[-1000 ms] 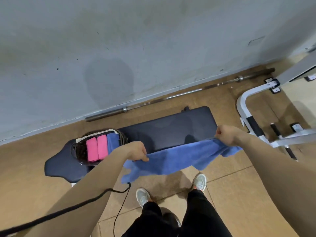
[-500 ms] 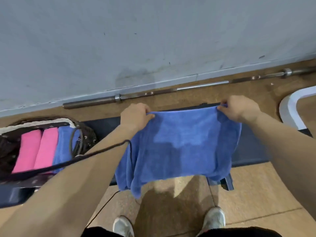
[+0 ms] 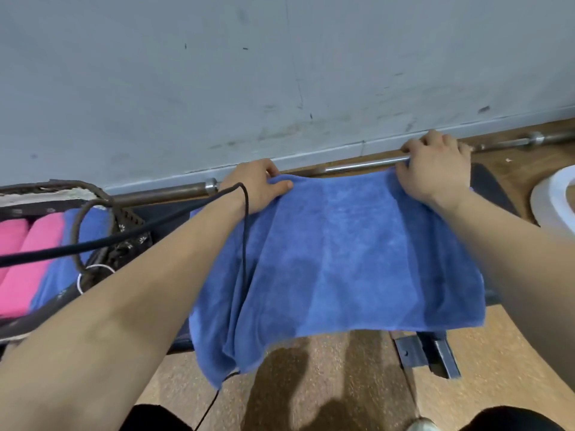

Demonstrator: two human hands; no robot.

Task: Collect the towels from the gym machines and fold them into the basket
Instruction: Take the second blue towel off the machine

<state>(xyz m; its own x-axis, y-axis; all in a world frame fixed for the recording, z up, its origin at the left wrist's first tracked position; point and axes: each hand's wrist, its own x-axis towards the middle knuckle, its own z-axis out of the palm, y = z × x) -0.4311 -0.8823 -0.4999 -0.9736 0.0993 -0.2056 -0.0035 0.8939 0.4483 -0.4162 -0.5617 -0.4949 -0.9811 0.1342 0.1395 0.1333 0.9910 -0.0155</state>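
— While both arms reach toward the middle of the frame, what are the hands holding?
— A blue towel (image 3: 348, 253), spread over the dark bench (image 3: 491, 188). The left hand (image 3: 258, 185) grips its far left corner, thumb lying on top of the cloth and the other fingers curled under the edge. The right hand (image 3: 435, 172) clutches the far right corner, fingers bunched together over the fabric.
— Where does the towel hang?
— Its near edge drapes off the bench toward the lower centre, above the brown floor (image 3: 326, 384).
— And the basket?
— At the left edge, the woven basket (image 3: 124, 241) sits on the same bench, holding two pink folded towels (image 3: 25, 259) side by side and a blue folded towel (image 3: 56, 275) just right of them.
— Anything else?
— A steel barbell (image 3: 357, 166) lies along the grey wall (image 3: 280, 73) beyond the hands, and a black cord (image 3: 244, 244) crosses the left wrist.
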